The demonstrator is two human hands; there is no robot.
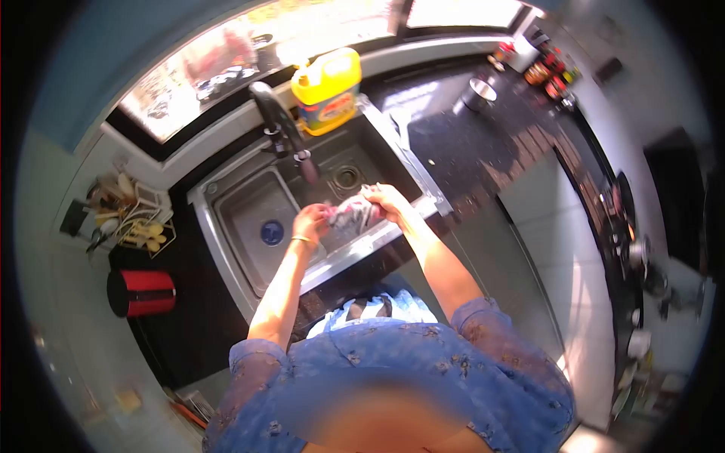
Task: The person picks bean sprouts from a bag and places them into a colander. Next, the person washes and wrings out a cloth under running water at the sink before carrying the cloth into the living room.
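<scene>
A crumpled cloth (351, 214), whitish with dark and pinkish-red patches, is stretched between my two hands above the near side of the double sink (226, 260). My left hand (309, 223), with a bangle on its wrist, grips one end with closed fingers. At the other end, my right hand (387, 201) pinches the fabric, and a bit of it sticks up by the fingertips. The black tap (281, 124) arches over the sink just beyond the cloth. Whether water is running from it I cannot tell.
A yellow jerrycan (327, 92) stands behind the sink beside the tap. Left on the counter are a red-and-black canister (143, 293) and a utensil rack (151, 232). A metal cup (479, 95) and several jars (555, 87) stand at the back right.
</scene>
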